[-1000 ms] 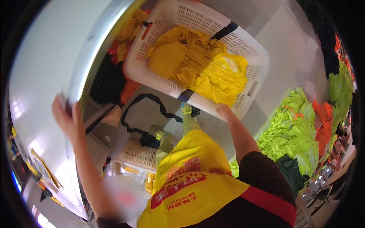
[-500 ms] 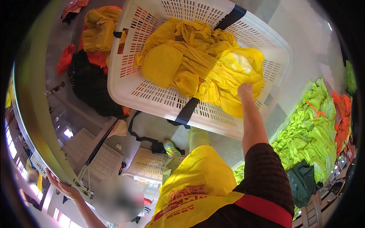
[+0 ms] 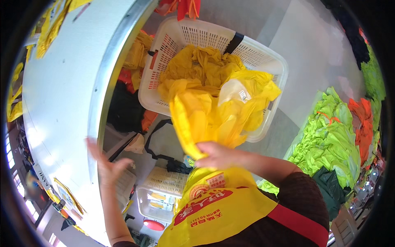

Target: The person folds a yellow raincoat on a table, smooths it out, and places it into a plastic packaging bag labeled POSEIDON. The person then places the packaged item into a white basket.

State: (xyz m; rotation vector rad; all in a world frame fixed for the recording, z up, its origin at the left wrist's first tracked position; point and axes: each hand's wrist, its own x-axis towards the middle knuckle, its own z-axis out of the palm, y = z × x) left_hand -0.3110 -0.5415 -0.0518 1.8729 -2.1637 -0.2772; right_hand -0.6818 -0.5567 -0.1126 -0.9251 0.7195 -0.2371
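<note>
Yellow fabric [image 3: 195,117] rising from white basket [image 3: 265,51], upper centre, to mid-frame, right hand [image 3: 217,155] gripping its lower end, fingers closed; left hand [image 3: 108,165] hovering empty, fingers spread, by tabletop [image 3: 61,111] edge, centre-left.

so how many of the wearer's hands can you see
2: the right hand grips yellow fabric; the left hand is open, fingers spread, by the edge of the white table.

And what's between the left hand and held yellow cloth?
The head view shows a peach scrap, black strap and grey floor beneath, between left hand and held yellow cloth.
</note>
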